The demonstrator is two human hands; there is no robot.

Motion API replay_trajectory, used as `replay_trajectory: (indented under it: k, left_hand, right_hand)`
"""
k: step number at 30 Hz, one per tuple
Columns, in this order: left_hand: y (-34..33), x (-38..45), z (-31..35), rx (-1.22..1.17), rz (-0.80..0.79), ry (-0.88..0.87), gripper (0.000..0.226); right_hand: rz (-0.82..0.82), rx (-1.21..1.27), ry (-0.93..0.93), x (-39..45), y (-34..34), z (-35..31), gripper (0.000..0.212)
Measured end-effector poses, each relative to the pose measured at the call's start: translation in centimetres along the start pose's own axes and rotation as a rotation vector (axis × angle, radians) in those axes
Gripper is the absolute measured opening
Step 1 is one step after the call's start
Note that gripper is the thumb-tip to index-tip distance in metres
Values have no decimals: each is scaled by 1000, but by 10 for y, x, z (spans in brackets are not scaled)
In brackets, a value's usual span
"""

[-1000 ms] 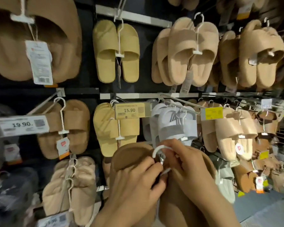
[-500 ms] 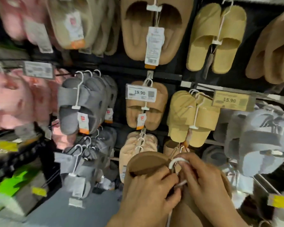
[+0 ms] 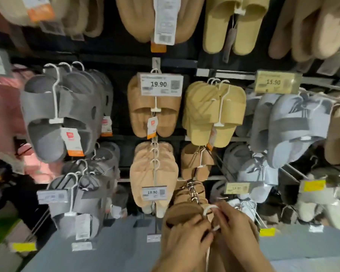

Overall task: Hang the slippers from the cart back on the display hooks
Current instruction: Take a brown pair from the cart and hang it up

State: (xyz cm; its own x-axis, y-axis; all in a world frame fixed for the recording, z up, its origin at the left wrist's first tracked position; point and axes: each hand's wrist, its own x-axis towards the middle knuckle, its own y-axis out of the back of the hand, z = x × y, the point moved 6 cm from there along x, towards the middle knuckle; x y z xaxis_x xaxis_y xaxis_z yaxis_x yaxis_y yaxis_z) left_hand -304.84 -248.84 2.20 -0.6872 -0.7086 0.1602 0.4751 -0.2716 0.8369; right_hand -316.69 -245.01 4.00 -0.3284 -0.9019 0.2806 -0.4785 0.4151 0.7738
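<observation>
Both hands, the left hand [image 3: 186, 242] and right hand [image 3: 238, 230], gripped a brown slipper pair [image 3: 183, 214] by its white hanger [image 3: 209, 210] just below hanging brown slippers [image 3: 190, 193].

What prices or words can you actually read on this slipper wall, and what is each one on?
"19.90": white price tag above the tan slippers.
"19.90": lower white tag on the peach slippers.
"15.90": yellowish tag at upper right, blurred but legible.
"15.90", probably: small yellowish tag; very blurred.
Hang tags, barcode label, grey tag and the small yellow labels: too blurred to read.
</observation>
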Motion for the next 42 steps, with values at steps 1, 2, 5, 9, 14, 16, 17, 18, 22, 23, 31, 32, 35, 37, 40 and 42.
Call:
replay_trajectory:
  k: [1,2,5,9,14,16,17,18,22,23,31,32,35,37,40,42]
  left_hand:
    - [-17,11,-2,-6,-42,-22,24]
    - [-35,22,-3,-25,-91,-47,25]
    - [-88,57,-9,-37,-198,-31,25]
    - [-152,95,-26,-11,-357,-74,30]
    - [-199,159,-52,-28,-444,-19,52]
    - [-208,183,-63,-116,-448,4,63]
    - [-210,194,-72,-171,-433,21,66]
    - [-210,206,-79,-215,-412,51,64]
    - [-182,258,-92,-227,-241,54,32]
    - [-174,269,-90,-162,-217,34,32]
    - [-153,309,-129,-29,-153,40,66]
    - [-152,312,-132,-26,-140,25,64]
    - [-154,322,-145,-9,-140,52,62]
    - [-155,326,-151,43,-135,72,63]
    - [-158,326,-163,119,-127,103,61]
    - [-162,325,-167,212,-110,101,55]
  right_hand:
    - [8,-9,-33,2,-6,19,9]
    - [6,-22,-69,4,-12,38,9]
    - [7,7,-215,11,-32,106,11]
    - [-43,150,-373,26,-60,176,27]
    - [-25,167,-483,78,-79,254,28]
    - [-28,140,-499,103,-78,267,17]
    - [-21,163,-455,120,-76,270,14]
    - [12,166,-352,140,-71,265,11]
    - [32,203,-188,208,-67,260,18]
    - [29,208,-175,220,-68,258,18]
    - [-9,259,-34,283,-85,233,26]
    - [-21,252,-18,288,-89,233,26]
    - [-12,250,17,300,-100,238,24]
    - [-39,263,14,308,-112,240,28]
    - [-150,358,-38,317,-131,248,33]
    - [-210,357,-69,323,-138,254,36]
